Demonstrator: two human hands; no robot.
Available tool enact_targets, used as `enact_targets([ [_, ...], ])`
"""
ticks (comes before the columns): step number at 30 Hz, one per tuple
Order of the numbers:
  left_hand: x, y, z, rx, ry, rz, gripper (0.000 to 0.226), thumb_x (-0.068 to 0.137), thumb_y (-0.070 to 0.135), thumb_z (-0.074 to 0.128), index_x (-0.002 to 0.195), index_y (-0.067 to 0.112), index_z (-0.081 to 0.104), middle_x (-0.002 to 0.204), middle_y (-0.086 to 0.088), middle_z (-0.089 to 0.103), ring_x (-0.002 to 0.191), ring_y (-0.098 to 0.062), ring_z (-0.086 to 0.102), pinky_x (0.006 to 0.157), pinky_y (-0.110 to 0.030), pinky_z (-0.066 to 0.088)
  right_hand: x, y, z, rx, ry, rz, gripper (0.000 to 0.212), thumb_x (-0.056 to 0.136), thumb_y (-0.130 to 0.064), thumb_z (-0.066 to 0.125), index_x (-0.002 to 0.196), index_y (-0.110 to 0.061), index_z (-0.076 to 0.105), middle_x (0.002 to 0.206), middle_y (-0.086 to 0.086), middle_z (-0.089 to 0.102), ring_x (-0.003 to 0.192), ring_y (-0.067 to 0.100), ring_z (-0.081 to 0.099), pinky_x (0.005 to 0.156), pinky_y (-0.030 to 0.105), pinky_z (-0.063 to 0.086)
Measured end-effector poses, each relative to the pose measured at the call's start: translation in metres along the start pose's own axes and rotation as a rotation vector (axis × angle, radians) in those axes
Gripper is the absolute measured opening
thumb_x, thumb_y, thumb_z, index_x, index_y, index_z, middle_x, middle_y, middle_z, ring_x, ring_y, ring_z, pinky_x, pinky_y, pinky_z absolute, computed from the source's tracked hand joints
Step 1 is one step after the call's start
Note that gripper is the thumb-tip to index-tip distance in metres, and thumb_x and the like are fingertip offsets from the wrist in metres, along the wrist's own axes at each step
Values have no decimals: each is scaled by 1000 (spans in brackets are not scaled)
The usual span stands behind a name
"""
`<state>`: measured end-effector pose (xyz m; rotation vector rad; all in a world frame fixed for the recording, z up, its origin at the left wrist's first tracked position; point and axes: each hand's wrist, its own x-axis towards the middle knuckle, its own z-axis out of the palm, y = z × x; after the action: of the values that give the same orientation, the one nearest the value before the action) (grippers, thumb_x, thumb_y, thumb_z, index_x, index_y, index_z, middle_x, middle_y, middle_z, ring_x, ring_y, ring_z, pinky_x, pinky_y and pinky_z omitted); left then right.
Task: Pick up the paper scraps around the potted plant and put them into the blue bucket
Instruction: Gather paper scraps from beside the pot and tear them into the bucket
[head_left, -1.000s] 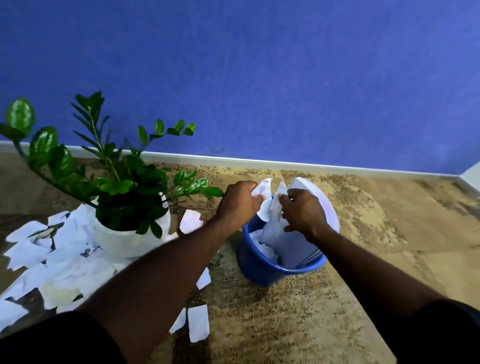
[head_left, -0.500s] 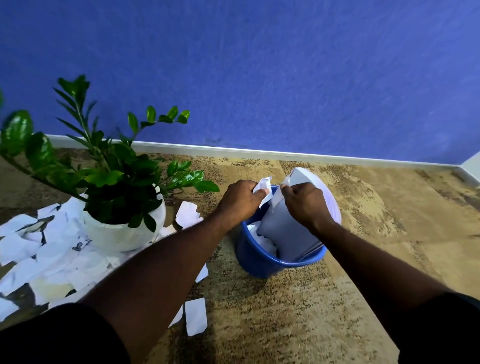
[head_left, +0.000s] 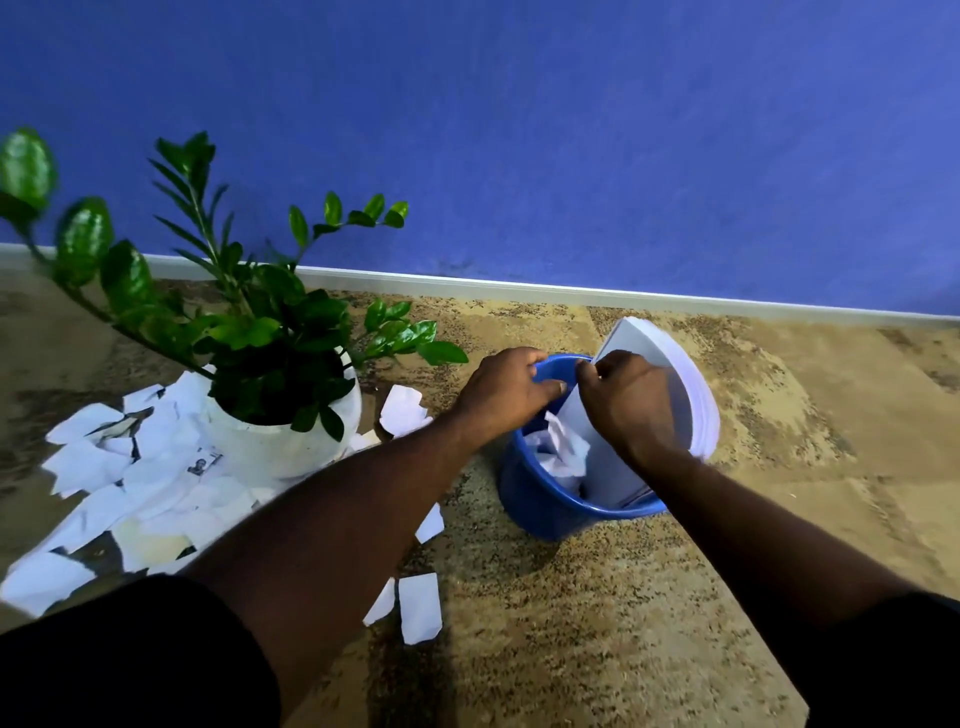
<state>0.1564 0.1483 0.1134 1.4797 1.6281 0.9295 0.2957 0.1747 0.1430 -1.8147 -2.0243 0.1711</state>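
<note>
The blue bucket (head_left: 540, 506) stands on the floor right of the white potted plant (head_left: 280, 447). Crumpled paper scraps (head_left: 558, 452) lie inside it, beside a thick stack of white sheets (head_left: 680, 374) that stands upright and sticks out over the far rim. My right hand (head_left: 631, 410) grips that stack at its left edge. My left hand (head_left: 506, 387) hovers over the bucket's left rim with curled fingers and no paper visible in it. Many white scraps (head_left: 150, 483) cover the floor left of and in front of the pot.
Loose scraps lie between pot and bucket (head_left: 402, 410) and nearer me (head_left: 420, 608). The plant's leafy stems (head_left: 400, 332) reach toward my left hand. A blue wall with a white baseboard (head_left: 519, 288) runs close behind. Mottled tan floor stretches to the right.
The scrap pinched in my left hand is no longer visible there, and more crumpled paper shows inside the bucket. My right hand has pushed the stack lower and to the right.
</note>
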Motion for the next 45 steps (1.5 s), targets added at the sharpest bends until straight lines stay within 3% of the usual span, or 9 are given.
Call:
enact_targets([
  [5,-10,-23,-9,-35,122,-28,38,79,20,47,111,17,68,106,-6,72,96,-21,66,82,-29,51,-24,-26,15,195,166,-249,20,88,-23,53,91,-9,67,91,11,69,79,28,62,68,31,45],
  [12,-46,-128,-14,238,-13,-77,24,72,38,63,79,16,66,80,-5,69,77,-21,65,69,-39,52,-78,-57,69,318,-7,-406,10,85,-13,56,90,-9,63,90,12,65,79,28,60,69,35,48],
  [17,-74,-173,-20,634,5,-218,47,86,45,50,117,12,58,117,-16,56,110,-38,53,88,-45,48,-98,-38,141,152,-319,-308,16,84,-22,54,88,-10,62,94,15,64,87,31,61,74,34,43],
  [22,-72,-190,-28,880,-172,-261,85,78,48,66,145,16,24,150,-22,22,135,-42,29,104,-46,36,-103,-26,187,153,-618,-152,51,78,-20,69,127,-21,55,122,7,62,113,25,55,94,23,38],
  [26,-65,-204,-23,883,-230,-296,91,79,53,65,147,16,18,149,-22,23,135,-41,32,105,-46,37,-105,-26,212,145,-745,-31,49,78,-22,67,123,-18,50,120,10,58,115,29,53,98,39,46],
  [33,-61,-219,-13,941,-262,-212,64,88,41,60,142,19,33,137,-15,42,123,-32,46,96,-37,45,-109,-26,234,9,-751,-19,62,86,-23,61,141,-11,34,141,15,37,128,31,43,106,34,36],
  [37,-58,-219,-13,951,-253,-169,56,89,38,59,137,19,38,132,-14,45,118,-30,49,93,-36,46,-108,-27,237,-27,-766,38,67,84,-25,66,140,-10,33,143,15,36,129,32,41,108,40,37],
  [40,-56,-215,-11,923,-218,-167,49,90,36,59,132,16,43,130,-14,46,116,-30,52,92,-37,46,-108,-23,238,27,-736,-23,55,83,-32,67,128,-6,48,132,18,46,117,32,50,100,37,43],
  [45,-54,-212,-15,842,-133,-170,49,87,31,63,129,13,45,126,-13,51,111,-29,58,89,-36,50,-110,-15,242,164,-684,3,63,83,-66,48,91,-5,60,98,14,62,82,22,57,70,24,40],
])
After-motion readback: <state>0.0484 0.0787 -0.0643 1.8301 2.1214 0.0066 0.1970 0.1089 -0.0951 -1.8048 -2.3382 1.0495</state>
